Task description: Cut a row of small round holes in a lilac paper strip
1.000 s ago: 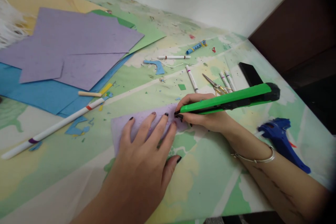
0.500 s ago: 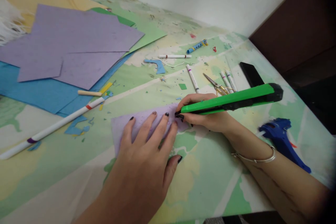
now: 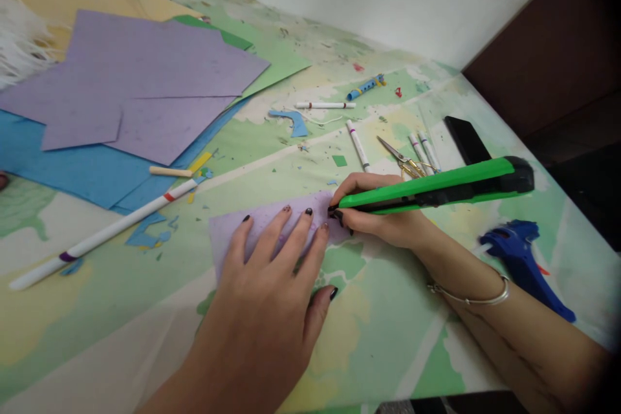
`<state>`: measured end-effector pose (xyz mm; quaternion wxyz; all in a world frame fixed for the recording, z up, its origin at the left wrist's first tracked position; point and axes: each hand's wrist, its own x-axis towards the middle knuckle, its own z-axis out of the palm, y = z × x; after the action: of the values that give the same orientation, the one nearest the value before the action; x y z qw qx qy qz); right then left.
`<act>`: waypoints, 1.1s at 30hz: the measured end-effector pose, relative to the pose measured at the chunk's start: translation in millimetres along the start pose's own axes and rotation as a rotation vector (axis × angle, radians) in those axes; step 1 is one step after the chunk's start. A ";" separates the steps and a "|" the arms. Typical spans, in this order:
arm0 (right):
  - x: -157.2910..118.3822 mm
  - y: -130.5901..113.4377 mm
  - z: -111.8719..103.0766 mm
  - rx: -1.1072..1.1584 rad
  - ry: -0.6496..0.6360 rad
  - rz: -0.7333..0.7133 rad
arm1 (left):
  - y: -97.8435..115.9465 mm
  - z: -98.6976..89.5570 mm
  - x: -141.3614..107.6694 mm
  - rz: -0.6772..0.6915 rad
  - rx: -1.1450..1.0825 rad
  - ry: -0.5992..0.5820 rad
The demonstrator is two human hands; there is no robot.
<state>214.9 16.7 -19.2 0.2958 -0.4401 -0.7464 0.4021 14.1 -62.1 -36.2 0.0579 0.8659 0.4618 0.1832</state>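
Note:
My left hand (image 3: 274,284) lies flat with fingers spread, its fingertips on a small piece of purple paper (image 3: 220,233) on the table. At the paper's right end, my right hand (image 3: 383,210) is closed around a green and black utility knife (image 3: 436,184). The knife's front end is down by the paper, close to my left fingertips, and its back end points right. My fingers hide the blade tip, so I cannot tell how deep it sits.
Purple sheets (image 3: 145,58) overlap blue sheets (image 3: 87,168) at the left. A white stick (image 3: 116,229) lies below them. Scissors (image 3: 400,156), markers (image 3: 358,145) and a black phone (image 3: 466,139) lie beyond my right hand. A blue glue gun (image 3: 521,265) rests near my right forearm.
The knife and my right hand have shifted slightly to the right. My left hand stays on the purple paper. The whole view has moved a little, and a fingertip-like shape shows at the left edge.

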 end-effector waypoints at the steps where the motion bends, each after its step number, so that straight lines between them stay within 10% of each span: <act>1: -0.5 0.0 0.7 0.031 0.010 0.011 | -0.1 0.1 0.2 0.004 0.005 0.007; 15: -0.7 -5.4 3.1 0.136 0.255 0.062 | -19.3 -13.2 0.9 -0.078 0.228 -0.003; 33: -0.7 0.0 4.2 0.036 0.033 0.069 | -3.3 -11.5 7.8 -0.034 0.283 -0.050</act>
<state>211.9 14.7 -21.4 0.3018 -0.4666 -0.7185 0.4182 11.2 -54.6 -24.4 -0.0503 0.8617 0.4962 0.0936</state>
